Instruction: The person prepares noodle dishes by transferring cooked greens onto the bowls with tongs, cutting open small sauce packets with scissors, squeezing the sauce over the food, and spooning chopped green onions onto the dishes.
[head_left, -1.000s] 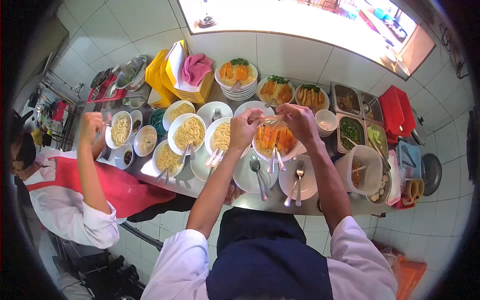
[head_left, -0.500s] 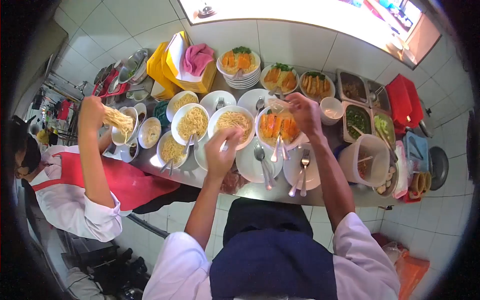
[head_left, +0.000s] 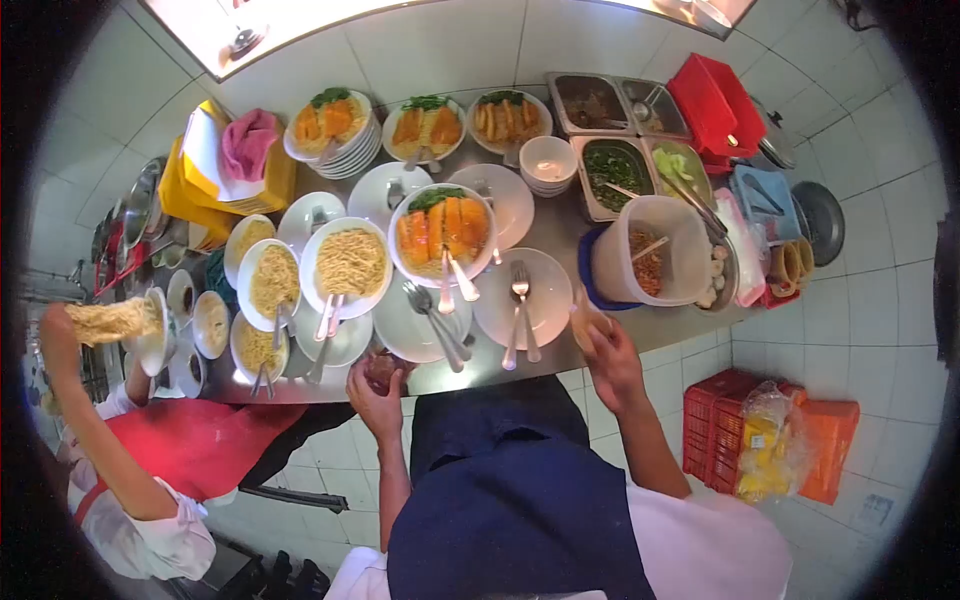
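My left hand (head_left: 376,405) is at the table's front edge, its fingers curled against a reddish-brown bundle (head_left: 384,370) that looks wrapped in clear plastic. A thin, pale translucent piece of plastic (head_left: 583,320) is pinched in my right hand (head_left: 617,368), just right of a white plate (head_left: 545,315) with a fork and spoon. Before me stands a bowl of noodles (head_left: 445,235) topped with sliced orange-brown cutlet and greens, two utensils leaning in it. A bowl of plain noodles (head_left: 350,265) is to its left.
On the left, a co-worker's hand (head_left: 60,335) lifts noodles (head_left: 115,322) over a bowl. Several topped bowls line the back by a yellow box (head_left: 215,180). Metal trays of toppings (head_left: 615,175), a white tub (head_left: 655,250) and a red container (head_left: 712,105) are at the right.
My left hand has come down from the plain noodle bowl to the bundle at the table edge. My right hand has drawn back from the topped bowl. The view has shifted right.
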